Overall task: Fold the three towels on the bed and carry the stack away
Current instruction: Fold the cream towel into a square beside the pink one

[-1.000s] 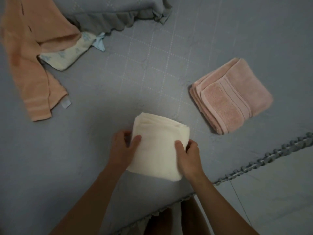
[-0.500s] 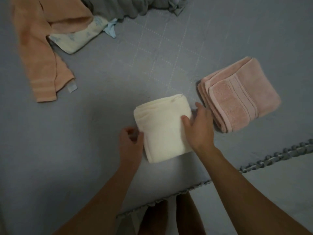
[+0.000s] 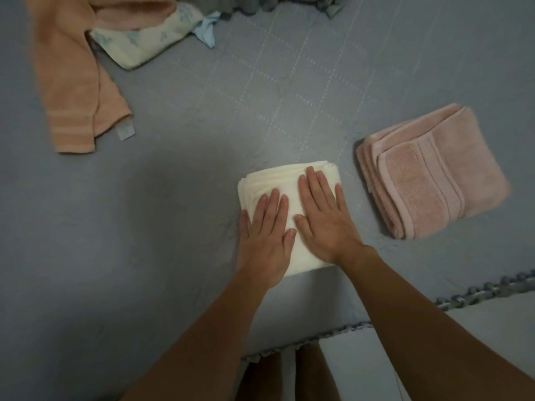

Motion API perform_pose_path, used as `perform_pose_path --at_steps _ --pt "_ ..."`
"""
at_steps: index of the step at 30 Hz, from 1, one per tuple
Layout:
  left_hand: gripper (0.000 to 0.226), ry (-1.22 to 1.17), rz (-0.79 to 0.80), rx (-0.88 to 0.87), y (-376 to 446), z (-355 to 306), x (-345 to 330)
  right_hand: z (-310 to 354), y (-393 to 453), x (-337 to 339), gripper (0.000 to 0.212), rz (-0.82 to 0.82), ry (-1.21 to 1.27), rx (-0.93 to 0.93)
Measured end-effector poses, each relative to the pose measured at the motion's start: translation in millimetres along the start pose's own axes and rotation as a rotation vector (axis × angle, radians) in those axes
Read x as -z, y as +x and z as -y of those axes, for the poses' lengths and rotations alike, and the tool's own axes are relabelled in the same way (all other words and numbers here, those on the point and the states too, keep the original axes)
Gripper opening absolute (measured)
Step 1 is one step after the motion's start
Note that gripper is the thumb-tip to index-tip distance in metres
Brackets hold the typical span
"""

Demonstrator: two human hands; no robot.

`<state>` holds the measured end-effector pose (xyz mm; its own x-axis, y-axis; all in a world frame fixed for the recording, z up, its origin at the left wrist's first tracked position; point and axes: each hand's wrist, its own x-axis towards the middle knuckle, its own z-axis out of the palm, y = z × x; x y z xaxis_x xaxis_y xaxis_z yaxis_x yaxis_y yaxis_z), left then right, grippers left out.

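Observation:
A folded cream towel (image 3: 270, 179) lies on the grey bed (image 3: 188, 175) near its front edge. My left hand (image 3: 265, 238) and my right hand (image 3: 324, 218) both rest flat on top of it, fingers straight and pressing down side by side. To the right lies a folded pink towel (image 3: 434, 172), apart from the cream one. An unfolded orange towel (image 3: 72, 73) sprawls at the far left of the bed.
A pale printed cloth (image 3: 144, 39) with a light blue corner lies beside the orange towel. Grey ruffled bedding (image 3: 260, 1) sits at the top edge. The bed's frilled edge (image 3: 477, 290) runs along the lower right, with floor (image 3: 492, 322) beyond and my legs below.
Both hands have let go of the cream towel's sides and now lie flat on top of it. The towel has been set down closer to the pink towel.

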<state>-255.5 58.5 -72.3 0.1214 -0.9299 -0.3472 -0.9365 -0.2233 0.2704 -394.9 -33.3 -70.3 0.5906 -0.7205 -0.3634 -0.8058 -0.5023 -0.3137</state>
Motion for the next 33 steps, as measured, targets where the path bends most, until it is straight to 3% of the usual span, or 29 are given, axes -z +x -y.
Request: perform_pose_path --at_steps 4,7,8,10,12,13,16,18,21,25,29,31,33 --pt "0.062 -0.083 -0.043 0.008 -12.7 -3.0 12.5 -3.8 -16.8 10.9 0.073 -0.092 0.126 0.019" --pt "0.056 -0.337 -0.201 0.117 -28.1 6.2 17.1 -7.3 -46.5 13.9 0.077 -0.183 0.461 -0.244" --pt "0.057 -0.502 -0.216 0.218 -32.8 8.3 17.5 -8.6 -55.9 14.7 0.073 -0.178 0.675 -0.358" --pt "0.063 -0.899 -0.217 0.474 -36.0 7.3 18.1 -8.2 -68.7 15.5 0.039 -0.186 1.024 -0.514" --pt "0.060 -1.115 -0.227 0.684 -31.7 7.1 21.5 -7.6 -74.7 12.6 0.015 -0.141 1.122 -0.643" --pt "0.052 -1.165 -0.222 0.728 -29.1 8.6 24.3 -9.0 -76.7 11.6 0.018 -0.081 1.156 -0.688" --pt "0.036 -1.418 -0.030 0.844 -14.4 14.7 37.3 -14.8 -72.1 26.2 0.028 0.065 1.226 -0.732" --pt "0.038 -1.572 0.132 0.885 -11.5 10.4 56.2 -18.7 -70.4 49.5 0.031 0.104 1.251 -0.729" --pt "0.044 -1.551 0.080 0.871 -7.7 -21.4 82.8 -32.9 -70.8 92.8 0.035 0.073 1.239 -0.656" --pt "0.036 -1.644 -0.085 0.729 3.1 -101.5 109.4 -80.6 -77.8 160.8 0.034 -0.158 1.292 -0.585" --pt "0.044 -1.639 0.026 0.537 35.4 -176.9 100.3 -155.0 -84.8 202.8 0.016 -0.437 1.259 -0.584" --pt "0.042 -1.542 0.070 0.574 54.5 -201.1 82.3 -189.3 -82.0 196.4 0.017 -0.419 1.141 -0.657" --pt "0.038 -1.418 0.098 0.672 69.1 -215.6 62.2 -215.8 -79.1 181.1 0.030 -0.263 0.958 -0.775"
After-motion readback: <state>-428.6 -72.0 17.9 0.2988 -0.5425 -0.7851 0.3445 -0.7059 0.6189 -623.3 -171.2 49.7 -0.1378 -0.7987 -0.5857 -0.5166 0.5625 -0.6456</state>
